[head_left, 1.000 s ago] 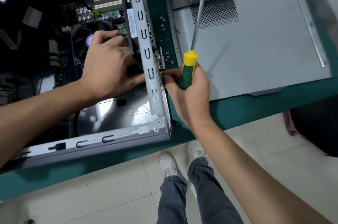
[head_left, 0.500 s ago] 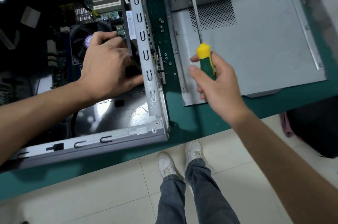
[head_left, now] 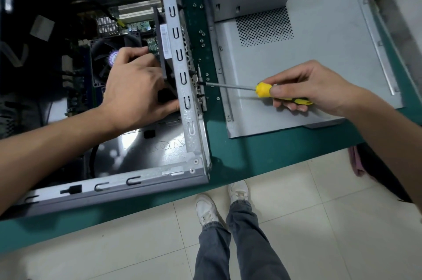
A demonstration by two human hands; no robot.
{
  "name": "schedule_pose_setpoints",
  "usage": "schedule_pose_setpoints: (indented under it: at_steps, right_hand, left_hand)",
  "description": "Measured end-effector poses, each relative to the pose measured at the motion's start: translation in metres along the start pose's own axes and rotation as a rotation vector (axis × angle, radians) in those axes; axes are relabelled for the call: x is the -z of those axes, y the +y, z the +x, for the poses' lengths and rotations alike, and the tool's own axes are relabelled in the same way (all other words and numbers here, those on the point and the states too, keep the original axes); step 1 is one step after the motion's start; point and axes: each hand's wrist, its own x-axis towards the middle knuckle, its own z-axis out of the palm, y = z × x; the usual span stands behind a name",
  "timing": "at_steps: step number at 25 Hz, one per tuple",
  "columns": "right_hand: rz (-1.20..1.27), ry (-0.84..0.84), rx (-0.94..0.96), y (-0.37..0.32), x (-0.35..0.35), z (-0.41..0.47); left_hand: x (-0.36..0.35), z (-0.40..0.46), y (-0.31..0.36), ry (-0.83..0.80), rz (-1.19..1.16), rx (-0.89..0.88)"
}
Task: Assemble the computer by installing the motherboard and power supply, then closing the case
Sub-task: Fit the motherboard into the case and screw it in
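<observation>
The open grey computer case point(head_left: 182, 28) lies on its side on the green table point(head_left: 239, 156). Inside it I see the motherboard point(head_left: 137, 26) with its CPU fan point(head_left: 102, 56) and the glossy black power supply point(head_left: 141, 149). My left hand point(head_left: 134, 88) reaches into the case and holds a black fan point(head_left: 161, 35) against the rear wall. My right hand point(head_left: 315, 88) grips a yellow-and-green screwdriver point(head_left: 262, 89), held level. Its tip meets a black screw point(head_left: 201, 83) on the outside of the rear wall.
The grey side panel point(head_left: 308, 62) with a perforated vent lies flat on the table right of the case. Several small screws point(head_left: 202, 37) lie on the green surface between case and panel. Below the table edge are floor tiles and my legs and shoes.
My right hand swung the screwdriver from pointing up and away to level and brought its tip to the screw on the rear wall. My left hand stayed on the fan.
</observation>
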Motion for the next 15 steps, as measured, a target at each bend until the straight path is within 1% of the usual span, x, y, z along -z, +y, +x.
schedule_pose_setpoints:
  at_steps: [5, 10, 15]
  right_hand:
    - [-0.063, -0.068, -0.047, -0.001, 0.006, 0.004]
    - [-0.047, -0.064, -0.045, 0.002, 0.010, 0.005]
    - [-0.080, -0.096, -0.047, 0.003, 0.012, 0.005]
  left_hand:
    - [-0.002, 0.000, 0.000, 0.013, 0.020, -0.006]
    - [-0.003, 0.000, -0.001, 0.027, 0.037, -0.008]
    - [-0.005, -0.001, -0.002, 0.040, 0.037, -0.013]
